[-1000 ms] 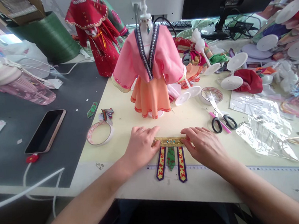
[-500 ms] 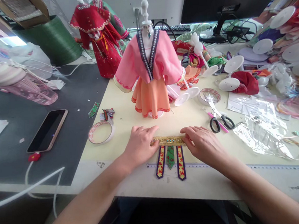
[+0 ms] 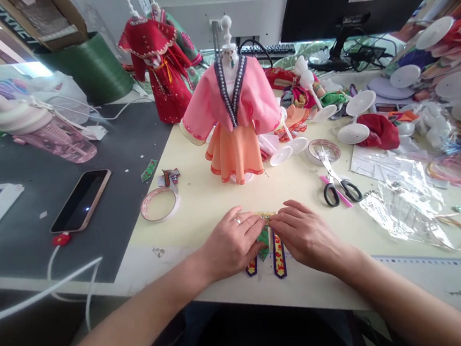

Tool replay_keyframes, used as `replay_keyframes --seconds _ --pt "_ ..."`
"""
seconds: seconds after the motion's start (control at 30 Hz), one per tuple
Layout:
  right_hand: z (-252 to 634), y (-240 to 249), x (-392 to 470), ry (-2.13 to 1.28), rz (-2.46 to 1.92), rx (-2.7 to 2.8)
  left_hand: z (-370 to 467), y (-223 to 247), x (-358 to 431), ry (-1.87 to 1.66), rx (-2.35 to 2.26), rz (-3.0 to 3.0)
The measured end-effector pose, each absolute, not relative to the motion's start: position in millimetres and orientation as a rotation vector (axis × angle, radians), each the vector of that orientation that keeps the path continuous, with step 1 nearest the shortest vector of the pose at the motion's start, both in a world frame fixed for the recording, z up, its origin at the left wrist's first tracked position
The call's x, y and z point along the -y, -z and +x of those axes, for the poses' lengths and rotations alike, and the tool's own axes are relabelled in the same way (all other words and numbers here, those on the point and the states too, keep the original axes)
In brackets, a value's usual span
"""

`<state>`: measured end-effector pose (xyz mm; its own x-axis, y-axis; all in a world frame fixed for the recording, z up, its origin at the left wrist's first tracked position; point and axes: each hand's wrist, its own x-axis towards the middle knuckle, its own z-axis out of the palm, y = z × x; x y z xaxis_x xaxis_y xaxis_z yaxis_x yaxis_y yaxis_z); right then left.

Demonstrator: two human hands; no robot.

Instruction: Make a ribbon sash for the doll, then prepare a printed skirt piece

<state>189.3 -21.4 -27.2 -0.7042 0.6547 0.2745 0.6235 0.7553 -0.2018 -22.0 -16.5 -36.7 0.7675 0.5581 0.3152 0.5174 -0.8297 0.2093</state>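
A small gold doll belt (image 3: 265, 216) with beadwork lies on the cream table mat, mostly covered by my hands. From it hang a green pointed strip (image 3: 263, 240) and two yellow strips with red flowers and dark purple edging; the right yellow strip (image 3: 278, 255) shows best. My left hand (image 3: 236, 242) lies over the belt's left part, fingers closed together, its thumb over the strips below. My right hand (image 3: 306, 236) has its fingertips closed on the right part, close to the left fingertips. The right thumb is hidden.
Behind my hands stands a doll form in a pink top and orange skirt (image 3: 234, 146). Scissors (image 3: 331, 177) and a tape roll (image 3: 312, 152) lie right, another tape roll (image 3: 142, 207) left. A phone (image 3: 82, 202) lies further left. A ruler (image 3: 424, 262) runs along the front.
My hands have moved inward from the belt's two ends, and their fingers now cover most of it. The left hand also covers much of the left yellow strip. The view has shifted slightly.
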Motion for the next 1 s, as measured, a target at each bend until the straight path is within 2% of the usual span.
replay_keyframes --seconds 0.13,0.3,0.5,0.67,0.73,0.9,1.0 --pt "195 28 17 -0.167 -1.002 2.509 -26 38 12 -0.663 -0.910 2.724" --pt "200 27 14 -0.089 -1.022 2.328 -31 40 5 -1.045 -0.989 2.628" --pt "194 31 16 -0.138 -0.922 2.478 -30 44 8 -0.931 -0.950 2.752" --pt "198 33 13 -0.111 -1.039 2.364 -32 44 5 -1.078 -1.014 2.666" --pt "199 35 12 -0.111 -1.143 2.376 -33 44 2 -1.030 -1.130 2.651" --pt "199 40 10 -0.153 -1.282 2.452 -31 39 -3 -0.555 -1.393 2.553" --pt "199 40 9 -0.180 -1.327 2.456 -28 32 -7 -0.392 -1.427 2.409"
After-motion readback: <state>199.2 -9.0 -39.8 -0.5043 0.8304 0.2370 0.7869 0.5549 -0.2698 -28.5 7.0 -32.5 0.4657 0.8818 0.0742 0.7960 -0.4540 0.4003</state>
